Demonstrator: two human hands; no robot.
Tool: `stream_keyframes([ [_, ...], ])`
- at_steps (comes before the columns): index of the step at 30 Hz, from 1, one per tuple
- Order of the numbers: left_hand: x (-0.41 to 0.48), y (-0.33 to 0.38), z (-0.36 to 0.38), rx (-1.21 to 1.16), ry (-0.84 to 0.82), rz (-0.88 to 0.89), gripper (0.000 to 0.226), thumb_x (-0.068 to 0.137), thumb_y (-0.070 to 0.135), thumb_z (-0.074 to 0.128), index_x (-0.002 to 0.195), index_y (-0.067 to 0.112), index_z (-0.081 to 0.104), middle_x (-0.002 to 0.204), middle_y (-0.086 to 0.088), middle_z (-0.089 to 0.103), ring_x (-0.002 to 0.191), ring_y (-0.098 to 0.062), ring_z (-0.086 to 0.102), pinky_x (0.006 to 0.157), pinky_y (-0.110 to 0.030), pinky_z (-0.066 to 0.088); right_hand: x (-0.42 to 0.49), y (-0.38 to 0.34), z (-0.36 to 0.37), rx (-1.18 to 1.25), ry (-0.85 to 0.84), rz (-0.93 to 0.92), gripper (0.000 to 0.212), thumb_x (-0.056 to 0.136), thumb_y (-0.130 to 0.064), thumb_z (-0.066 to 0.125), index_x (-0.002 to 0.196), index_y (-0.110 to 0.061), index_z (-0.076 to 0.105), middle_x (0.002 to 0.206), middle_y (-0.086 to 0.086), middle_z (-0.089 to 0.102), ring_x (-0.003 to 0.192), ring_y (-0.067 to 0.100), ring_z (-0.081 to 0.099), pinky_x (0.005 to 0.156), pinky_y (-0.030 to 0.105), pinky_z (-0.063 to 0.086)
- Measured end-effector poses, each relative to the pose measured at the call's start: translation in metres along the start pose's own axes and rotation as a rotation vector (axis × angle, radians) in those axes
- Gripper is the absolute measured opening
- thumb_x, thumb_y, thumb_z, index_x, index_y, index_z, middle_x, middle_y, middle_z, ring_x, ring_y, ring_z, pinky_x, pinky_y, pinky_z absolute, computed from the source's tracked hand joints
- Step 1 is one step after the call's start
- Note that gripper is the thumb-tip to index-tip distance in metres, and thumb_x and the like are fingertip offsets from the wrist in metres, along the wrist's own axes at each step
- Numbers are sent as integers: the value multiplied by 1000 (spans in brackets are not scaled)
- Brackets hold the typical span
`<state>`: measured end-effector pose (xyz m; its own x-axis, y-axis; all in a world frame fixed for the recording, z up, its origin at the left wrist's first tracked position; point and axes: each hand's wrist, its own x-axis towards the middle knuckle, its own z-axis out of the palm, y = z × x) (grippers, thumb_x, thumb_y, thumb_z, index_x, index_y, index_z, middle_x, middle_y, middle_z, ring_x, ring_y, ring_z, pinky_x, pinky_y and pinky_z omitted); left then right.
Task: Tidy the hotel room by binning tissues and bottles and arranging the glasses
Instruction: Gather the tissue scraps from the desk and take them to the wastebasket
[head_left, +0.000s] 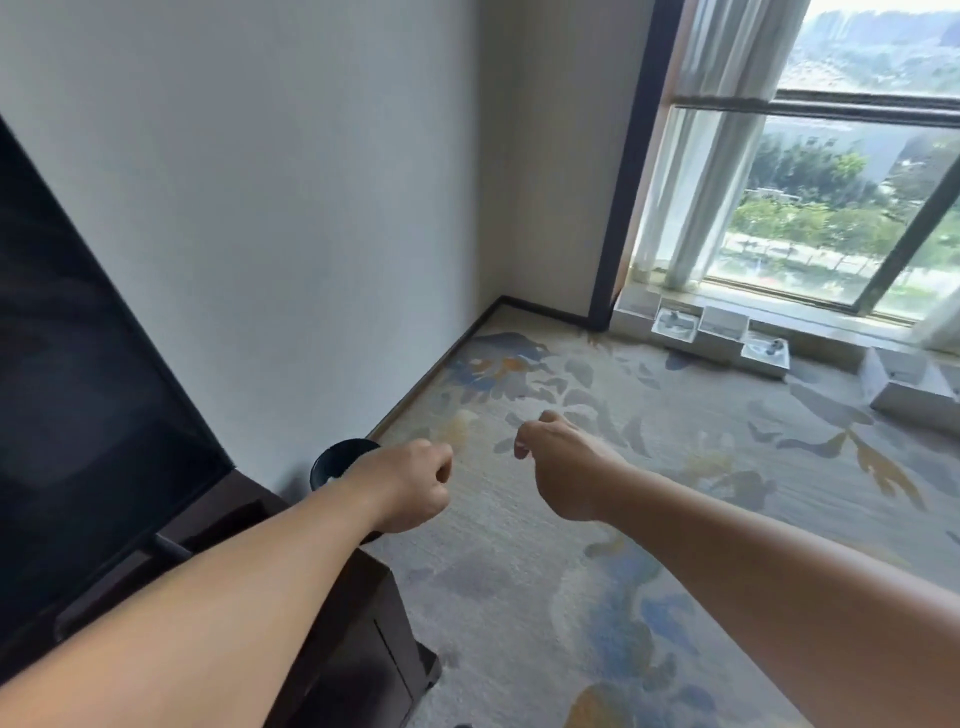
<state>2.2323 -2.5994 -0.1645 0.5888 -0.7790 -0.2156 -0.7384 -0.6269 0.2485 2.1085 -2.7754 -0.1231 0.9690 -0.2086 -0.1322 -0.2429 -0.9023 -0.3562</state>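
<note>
Left hand (410, 488), right hand (561, 467): apparently bare.

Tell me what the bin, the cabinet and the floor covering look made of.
Bin: black and smooth with a soft sheen on its rim, likely plastic or coated metal; partly hidden. Cabinet: dark brown, wood or veneer by its look, low sheen. Floor covering: woven carpet, matte, fine ribbed texture with a blue, grey and orange leaf pattern.

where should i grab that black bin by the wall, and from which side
Probably by its open rim, reaching down from the carpet side. The black bin seems to stand upright in the nook between the wall and the dark cabinet, so those sides look blocked. Its body is hidden behind the left hand; only the rim shows.
</note>
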Motion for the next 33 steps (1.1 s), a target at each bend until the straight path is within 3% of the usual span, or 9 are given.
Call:
stream_keyframes([
  [5, 89, -72, -24, -62, 10, -170, 19, 78, 13, 40, 86, 30, 46, 98, 6, 48, 84, -18, 54, 77, -37, 48, 120, 12, -10, -19, -109, -60, 55, 83, 10, 32, 128, -18, 46, 122, 4, 50, 91, 15, 47, 72, 26, 40],
  [9, 141, -116, -52, -107, 27, -293, 28, 77, 4, 34, 87, 27, 45, 98, 4, 49, 84, -19, 53, 75, -37, 47, 213, 13, -27, -57, -102, -151, 42, 85, 4, 35, 118, -20, 43, 84, -5, 52, 69, 13, 50, 56, 27, 40],
  [12, 170, -145, -57, -139, 44, -399, 25, 78, 3, 36, 90, 25, 40, 92, 3, 51, 78, -17, 53, 66, -36, 44, 282, 13, -27, -78, -124, -220, 25, 89, -3, 35, 104, -22, 41, 75, -2, 52, 62, 13, 49, 47, 26, 33],
  [15, 200, -178, -55, -172, 78, -528, 21, 83, 4, 36, 92, 23, 37, 86, 1, 53, 72, -17, 54, 58, -34, 38, 358, 10, -17, -75, -201, -346, 20, 90, -6, 37, 98, -24, 39, 81, -1, 55, 72, 19, 55, 58, 33, 46],
  [18, 221, -204, -50, -213, 118, -658, 15, 86, 8, 38, 91, 22, 37, 86, 2, 51, 73, -17, 53, 60, -33, 39, 426, 6, -1, -58, -245, -489, 27, 89, -5, 40, 106, -23, 51, 103, -1, 54, 87, 20, 58, 72, 32, 49],
  [23, 245, -227, -36, -286, 122, -859, 20, 88, 8, 41, 100, 23, 46, 108, -2, 44, 86, -22, 54, 73, -35, 44, 509, 0, 20, -90, -335, -680, 32, 88, -10, 44, 113, -25, 58, 115, -1, 51, 96, 20, 58, 74, 26, 44],
  [29, 269, -246, -16, -418, 202, -957, 37, 91, 12, 45, 126, 21, 48, 119, -1, 47, 99, -21, 51, 84, -31, 40, 565, -17, 47, -108, -429, -764, 32, 87, -9, 48, 117, -22, 49, 113, 2, 58, 103, 21, 54, 80, 31, 45],
  [31, 278, -256, -10, -462, 280, -992, 30, 90, 19, 47, 119, 16, 47, 113, -4, 55, 95, -22, 53, 77, -33, 40, 582, -25, 59, -117, -441, -763, 27, 88, -9, 49, 112, -20, 45, 107, 2, 60, 95, 22, 55, 77, 36, 49],
  [33, 284, -268, -4, -465, 309, -1034, 17, 88, 20, 47, 105, 15, 44, 96, -3, 56, 76, -21, 50, 59, -33, 33, 597, -33, 71, -132, -439, -762, 22, 88, -11, 49, 108, -19, 45, 103, 2, 60, 89, 22, 54, 73, 37, 49],
])
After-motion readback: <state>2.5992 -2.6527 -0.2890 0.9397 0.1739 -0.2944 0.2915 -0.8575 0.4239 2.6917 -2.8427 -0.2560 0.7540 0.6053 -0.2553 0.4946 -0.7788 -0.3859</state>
